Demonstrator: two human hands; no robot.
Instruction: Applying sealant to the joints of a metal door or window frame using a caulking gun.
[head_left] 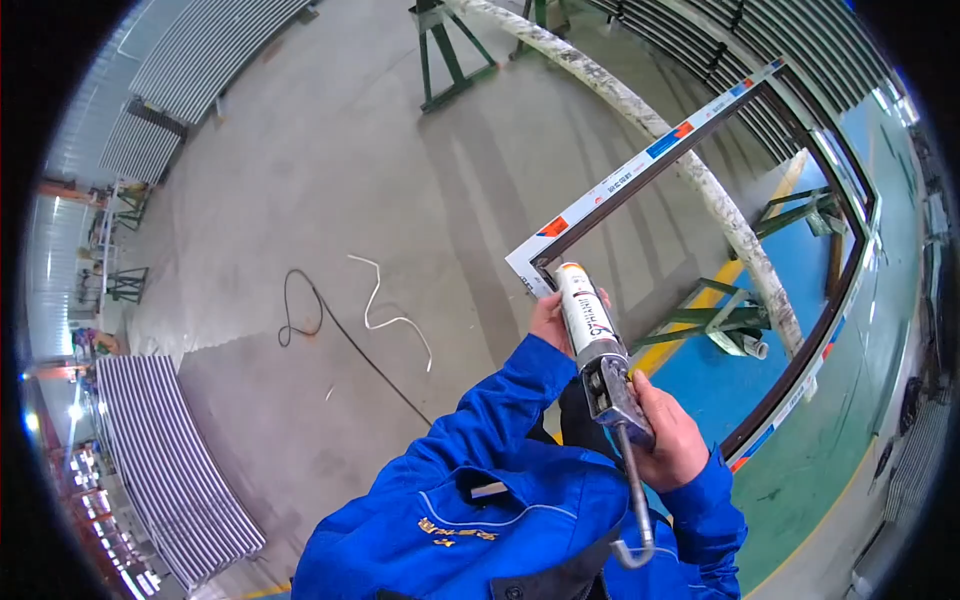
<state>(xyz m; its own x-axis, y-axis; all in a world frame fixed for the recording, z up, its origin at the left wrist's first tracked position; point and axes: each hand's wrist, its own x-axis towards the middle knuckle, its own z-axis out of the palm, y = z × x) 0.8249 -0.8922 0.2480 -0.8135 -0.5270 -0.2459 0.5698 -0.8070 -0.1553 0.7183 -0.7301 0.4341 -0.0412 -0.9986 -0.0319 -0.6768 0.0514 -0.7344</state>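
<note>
Cable [330, 325] black, looped on grey concrete floor [300, 180] at far left, white bent strip [385, 310] just beside. Then left hand [550, 318], fingers wrapped around front part of sealant tube [583, 308], touching near corner of large window frame [640, 175]. Nozzle tip pressed at this corner, hidden partly behind hand. Long axis of caulking gun [610, 385] running from corner down toward body, slightly tilted to right. Right hand [670, 435] closed firmly on handle and trigger, lower than left and nearer to body. Hooked plunger rod [638, 510] sticking out behind right hand. Green metal stand [720, 315] further right, under frame.
</note>
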